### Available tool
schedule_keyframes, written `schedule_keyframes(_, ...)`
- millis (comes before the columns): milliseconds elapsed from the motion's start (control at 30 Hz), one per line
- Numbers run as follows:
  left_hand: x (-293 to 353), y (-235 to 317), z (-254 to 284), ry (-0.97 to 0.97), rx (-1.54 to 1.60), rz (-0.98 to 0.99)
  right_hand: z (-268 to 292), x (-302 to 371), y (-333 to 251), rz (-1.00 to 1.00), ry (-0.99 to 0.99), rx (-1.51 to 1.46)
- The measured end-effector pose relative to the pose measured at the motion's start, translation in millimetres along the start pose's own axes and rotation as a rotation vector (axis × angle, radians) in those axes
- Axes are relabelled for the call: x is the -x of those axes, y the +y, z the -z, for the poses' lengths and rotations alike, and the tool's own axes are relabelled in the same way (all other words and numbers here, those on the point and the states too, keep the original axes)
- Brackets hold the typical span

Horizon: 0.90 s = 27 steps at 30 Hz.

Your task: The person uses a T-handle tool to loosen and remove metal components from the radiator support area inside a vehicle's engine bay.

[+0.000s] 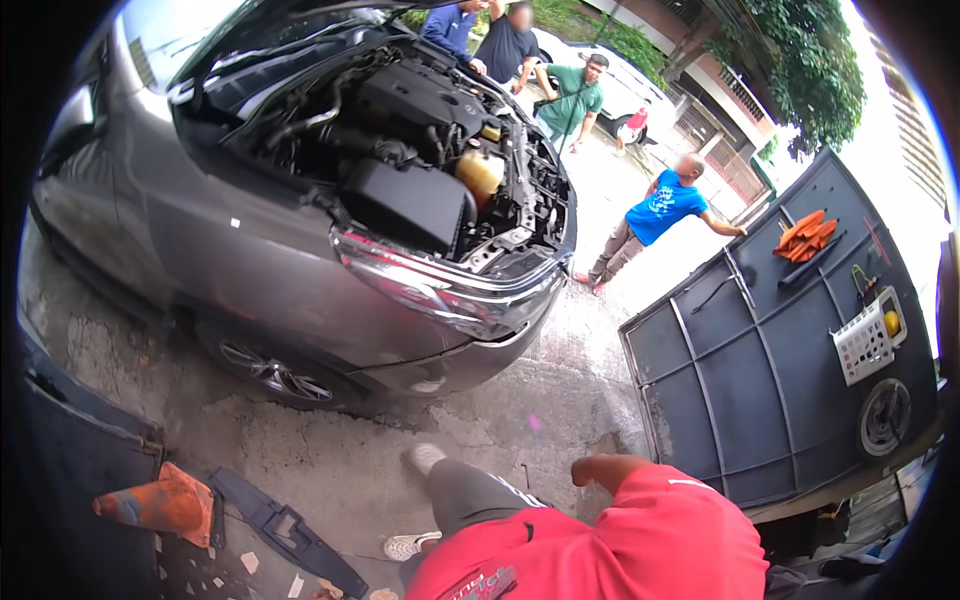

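My right hand (584, 470) hangs beside my body, at the end of a bare forearm below a red sleeve. It is small and foreshortened, so its fingers do not show clearly, and I cannot see anything held in it. My left hand is out of view. Ahead of me stands a dark grey car (270, 270) with its hood raised. Its engine bay shows a black engine cover (420, 95), a black box (405, 205) and a yellowish fluid tank (480, 175). The right hand is apart from the car, over the concrete floor.
An orange traffic cone (165, 505) lies at lower left beside a long black plastic panel (285, 530). A dark metal gate (740, 330) stands open on the right, with orange cloth (806, 236) hanging on it. A person in blue (660, 212) touches the gate. Several people stand beyond the car.
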State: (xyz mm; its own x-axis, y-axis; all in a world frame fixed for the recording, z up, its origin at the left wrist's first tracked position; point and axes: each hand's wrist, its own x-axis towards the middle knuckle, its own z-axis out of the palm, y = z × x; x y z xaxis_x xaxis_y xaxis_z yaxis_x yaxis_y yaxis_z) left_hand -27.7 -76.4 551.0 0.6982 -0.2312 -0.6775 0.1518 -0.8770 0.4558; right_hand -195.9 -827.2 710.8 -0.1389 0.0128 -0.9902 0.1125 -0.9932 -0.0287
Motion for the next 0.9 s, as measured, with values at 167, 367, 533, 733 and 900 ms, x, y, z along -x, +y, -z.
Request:
schedule_keyframes(167,-40,51,-18,0.213,-0.307,-0.26,-74,-25,57,-0.191,0.128,-0.932)
schedule_keyframes(367,-67,245,-83,0.102,0.667,0.177,1,-75,195,0.107,0.449,-0.456)
schedule_keyframes(533,-33,399,-206,0.353,0.939,0.387,55,-94,315,0.244,0.562,-0.132)
schedule_keyframes(733,82,565,-345,0.399,0.602,0.359,107,-35,407,0.308,0.461,-0.194)
schedule_keyframes(900,154,593,-551,0.581,0.955,0.809,127,-75,438,0.163,0.253,-0.053)
